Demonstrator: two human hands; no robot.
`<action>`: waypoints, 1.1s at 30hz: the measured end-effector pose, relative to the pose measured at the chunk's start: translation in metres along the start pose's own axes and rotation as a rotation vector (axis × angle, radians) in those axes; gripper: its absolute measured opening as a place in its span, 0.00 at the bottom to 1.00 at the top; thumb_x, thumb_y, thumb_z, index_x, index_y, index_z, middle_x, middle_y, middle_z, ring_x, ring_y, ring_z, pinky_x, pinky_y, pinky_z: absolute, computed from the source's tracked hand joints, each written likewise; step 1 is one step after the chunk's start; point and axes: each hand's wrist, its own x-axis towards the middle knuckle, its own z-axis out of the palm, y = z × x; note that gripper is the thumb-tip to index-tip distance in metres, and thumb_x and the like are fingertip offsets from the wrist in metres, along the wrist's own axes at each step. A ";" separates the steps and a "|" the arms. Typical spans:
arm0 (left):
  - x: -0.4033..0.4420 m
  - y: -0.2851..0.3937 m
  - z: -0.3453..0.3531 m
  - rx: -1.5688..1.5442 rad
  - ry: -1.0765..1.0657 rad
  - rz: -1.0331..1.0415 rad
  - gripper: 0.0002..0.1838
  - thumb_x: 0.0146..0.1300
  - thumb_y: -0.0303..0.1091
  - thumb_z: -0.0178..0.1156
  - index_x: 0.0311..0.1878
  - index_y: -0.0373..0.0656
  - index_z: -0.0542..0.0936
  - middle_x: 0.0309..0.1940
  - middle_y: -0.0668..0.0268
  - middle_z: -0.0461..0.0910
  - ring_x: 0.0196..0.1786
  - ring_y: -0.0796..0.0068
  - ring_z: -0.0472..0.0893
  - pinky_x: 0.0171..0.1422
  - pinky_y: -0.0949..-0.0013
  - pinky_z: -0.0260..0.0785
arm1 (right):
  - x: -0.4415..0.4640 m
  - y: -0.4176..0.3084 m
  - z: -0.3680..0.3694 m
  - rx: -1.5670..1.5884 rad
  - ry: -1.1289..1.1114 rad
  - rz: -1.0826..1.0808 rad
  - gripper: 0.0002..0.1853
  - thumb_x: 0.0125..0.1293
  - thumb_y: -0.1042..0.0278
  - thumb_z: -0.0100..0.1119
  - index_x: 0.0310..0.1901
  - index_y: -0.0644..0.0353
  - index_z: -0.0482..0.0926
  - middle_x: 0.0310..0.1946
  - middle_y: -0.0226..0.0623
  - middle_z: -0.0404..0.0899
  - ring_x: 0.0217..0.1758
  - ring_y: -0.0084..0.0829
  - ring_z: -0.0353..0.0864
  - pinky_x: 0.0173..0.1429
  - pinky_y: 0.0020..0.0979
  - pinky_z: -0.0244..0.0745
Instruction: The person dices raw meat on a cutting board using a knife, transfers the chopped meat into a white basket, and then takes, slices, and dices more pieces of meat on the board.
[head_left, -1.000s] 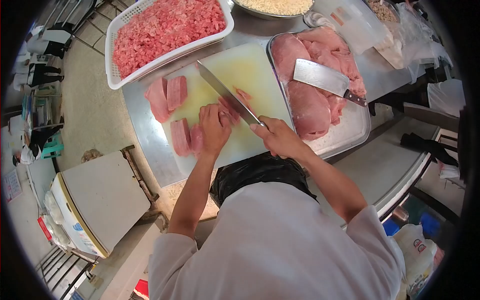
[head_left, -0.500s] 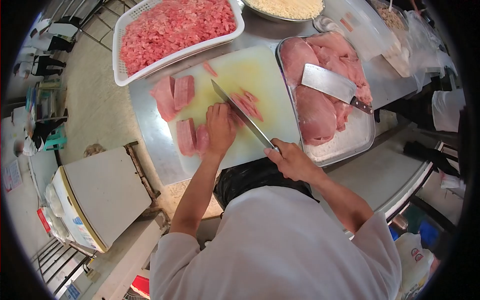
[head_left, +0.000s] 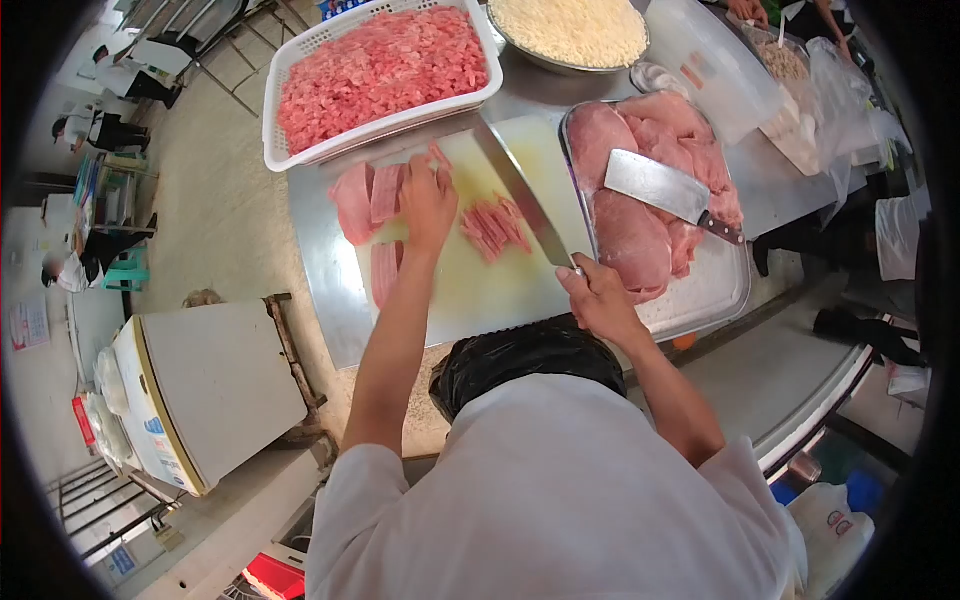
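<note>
My right hand [head_left: 602,297] grips the handle of a long knife [head_left: 525,195], whose blade slants across the white cutting board [head_left: 500,310]. My left hand [head_left: 430,205] reaches over the board's upper left part, its fingertips closed at a small strip of raw meat [head_left: 438,154]. Beside these fingers lie a meat block [head_left: 387,193] and a paler meat piece [head_left: 352,203]. Another meat block [head_left: 385,272] is partly hidden by my left wrist. A pile of cut meat strips [head_left: 493,227] rests between my left hand and the blade.
Diced meat fills a white basket [head_left: 273,120] beyond the board. A metal bowl [head_left: 560,67] holds pale chopped food. On the right, a tray [head_left: 690,318] carries large raw meat pieces [head_left: 630,240] with a cleaver [head_left: 655,185] on top. Another person's hands [head_left: 747,10] show at the top right.
My left hand has left the meat under the knife and moved up and left to the small strip. The blade has shifted right, away from the cut strips. The view has shifted slightly.
</note>
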 end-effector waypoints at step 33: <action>-0.099 0.028 -0.085 0.849 -0.686 0.052 0.24 0.55 0.29 0.71 0.55 0.33 0.79 0.45 0.48 0.86 0.46 0.57 0.89 0.46 0.62 0.84 | 0.013 0.014 0.003 -0.031 -0.303 0.036 0.16 0.80 0.57 0.58 0.48 0.65 0.80 0.17 0.32 0.72 0.13 0.24 0.72 0.18 0.31 0.65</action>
